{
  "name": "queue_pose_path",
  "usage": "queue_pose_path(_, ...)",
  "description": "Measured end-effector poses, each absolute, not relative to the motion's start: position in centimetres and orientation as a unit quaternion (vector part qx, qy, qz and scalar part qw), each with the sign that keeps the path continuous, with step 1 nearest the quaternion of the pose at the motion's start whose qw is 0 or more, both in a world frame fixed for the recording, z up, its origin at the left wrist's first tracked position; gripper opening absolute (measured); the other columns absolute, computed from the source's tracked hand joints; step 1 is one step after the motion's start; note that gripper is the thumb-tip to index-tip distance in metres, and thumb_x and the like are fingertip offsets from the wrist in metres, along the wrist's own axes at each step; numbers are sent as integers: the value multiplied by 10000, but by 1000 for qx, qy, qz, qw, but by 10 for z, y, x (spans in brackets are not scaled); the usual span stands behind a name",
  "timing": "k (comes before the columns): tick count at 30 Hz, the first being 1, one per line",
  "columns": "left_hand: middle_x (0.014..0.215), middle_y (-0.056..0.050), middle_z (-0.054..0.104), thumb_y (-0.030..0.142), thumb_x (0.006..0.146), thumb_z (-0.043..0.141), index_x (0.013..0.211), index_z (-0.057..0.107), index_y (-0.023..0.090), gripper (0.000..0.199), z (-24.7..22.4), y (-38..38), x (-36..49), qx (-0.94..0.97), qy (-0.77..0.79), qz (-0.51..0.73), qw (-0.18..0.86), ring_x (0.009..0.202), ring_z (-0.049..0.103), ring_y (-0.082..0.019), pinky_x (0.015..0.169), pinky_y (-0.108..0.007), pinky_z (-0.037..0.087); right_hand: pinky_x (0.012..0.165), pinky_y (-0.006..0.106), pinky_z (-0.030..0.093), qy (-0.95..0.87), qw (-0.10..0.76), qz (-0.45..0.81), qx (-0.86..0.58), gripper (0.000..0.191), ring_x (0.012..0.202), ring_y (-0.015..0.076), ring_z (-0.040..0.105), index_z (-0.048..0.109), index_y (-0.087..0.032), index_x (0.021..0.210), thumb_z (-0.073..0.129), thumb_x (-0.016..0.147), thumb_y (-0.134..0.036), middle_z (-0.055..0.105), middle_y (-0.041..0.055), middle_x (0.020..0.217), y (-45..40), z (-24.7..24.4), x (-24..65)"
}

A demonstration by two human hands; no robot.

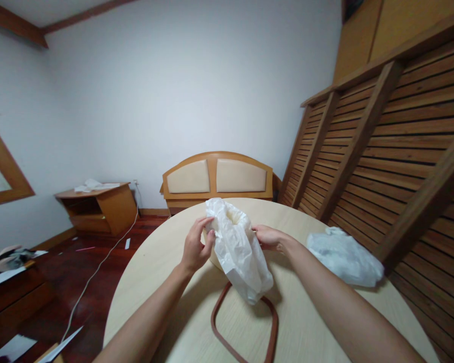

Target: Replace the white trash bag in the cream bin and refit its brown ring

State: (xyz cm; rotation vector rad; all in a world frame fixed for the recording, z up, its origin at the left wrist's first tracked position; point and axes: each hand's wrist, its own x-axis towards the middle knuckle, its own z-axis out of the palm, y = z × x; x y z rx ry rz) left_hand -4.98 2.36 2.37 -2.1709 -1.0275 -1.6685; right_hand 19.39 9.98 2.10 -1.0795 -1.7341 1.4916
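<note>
A crumpled, translucent white plastic bag (236,247) stands tilted over the table in front of me, its gathered top open. A pale cream surface (214,258) shows along its left lower side; what it belongs to is mostly hidden. My left hand (199,244) is on the bag's left edge, thumb and fingers curled against it. On the other side, my right hand (268,237) grips the bag's right edge, its fingertips partly hidden behind the plastic. From under the bag a brown strap (274,327) loops toward me across the tabletop.
The round pale wooden table (151,282) carries another filled plastic bag (344,257) at the right. Slatted wooden panels (363,151) lean beyond it. A headboard (217,174) stands behind. To the left are a small cabinet (117,212) and a white cable (100,267) on the floor.
</note>
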Motion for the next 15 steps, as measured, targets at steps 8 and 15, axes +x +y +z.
queue_pose_path(8,1166,-125,639,187,952,499,1250,556,178,303,22,26,-51,-740,-346,-565,116,1116,628,-234,965,-401,533,969,362,463,-631,481,466,-390,292,1003,203,649,717,-170,1005,679,756,-317,751,58,1044,106,61,208)
queue_pose_path(15,1235,-137,631,173,949,480,1309,539,181,365,23,27,-52,-740,-357,-556,125,1186,612,-247,1011,-429,522,871,332,521,-624,610,395,-286,326,918,191,679,732,-209,1037,714,750,-362,761,53,1023,72,103,198)
